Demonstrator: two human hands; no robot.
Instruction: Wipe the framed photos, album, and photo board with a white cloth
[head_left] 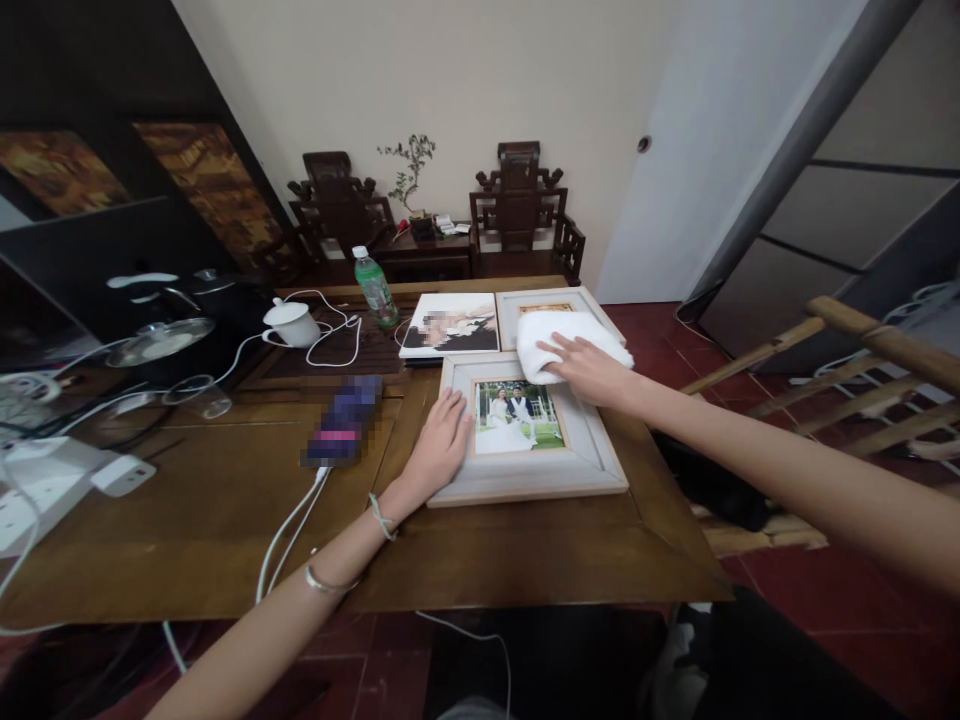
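A white picture frame (592, 452) holding a photo of two people in wedding clothes lies flat on the table. My left hand (442, 440) rests on its left border, fingers stretched out, holding nothing. My right hand (589, 370) holds a folded white cloth (570, 335) against the frame's upper right part, fingers over the top of it. Behind lies a second white frame (510, 310), partly hidden under the cloth. To its left is a photo album (442, 308) with a picture on the cover.
On the wooden table (510, 560) lie a phone (345, 420) with a white cable, a green-labelled bottle (375, 285), a lidded white cup (291, 322), a clear plastic cup (199, 395), a pot (161, 345) and a power strip (45, 485). A wooden chair (862, 330) stands right.
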